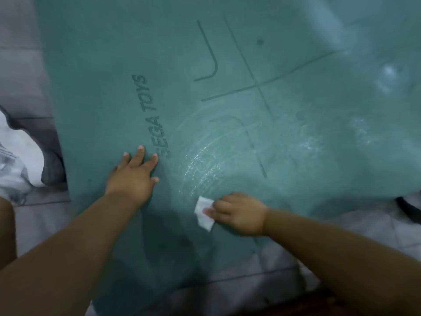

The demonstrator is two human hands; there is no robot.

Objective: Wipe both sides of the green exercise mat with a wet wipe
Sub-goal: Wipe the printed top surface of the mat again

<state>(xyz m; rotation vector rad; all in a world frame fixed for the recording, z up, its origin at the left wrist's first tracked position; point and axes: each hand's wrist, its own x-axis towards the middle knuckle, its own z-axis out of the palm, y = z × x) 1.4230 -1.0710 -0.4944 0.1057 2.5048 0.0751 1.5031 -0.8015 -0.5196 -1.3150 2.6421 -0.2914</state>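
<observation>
The green exercise mat lies flat on the tiled floor and fills most of the view, with dark guide lines and printed lettering on it. Curved wet streaks shine on the mat just above my right hand. My left hand presses flat on the mat beside the lettering, fingers spread and straight. My right hand grips a folded white wet wipe against the mat near its front edge; the wipe sticks out to the left of my fingers.
Grey floor tiles show left of and below the mat. A white and grey bundle of cloth or bag lies at the left edge, touching the mat's side. A dark object peeks in at the right edge.
</observation>
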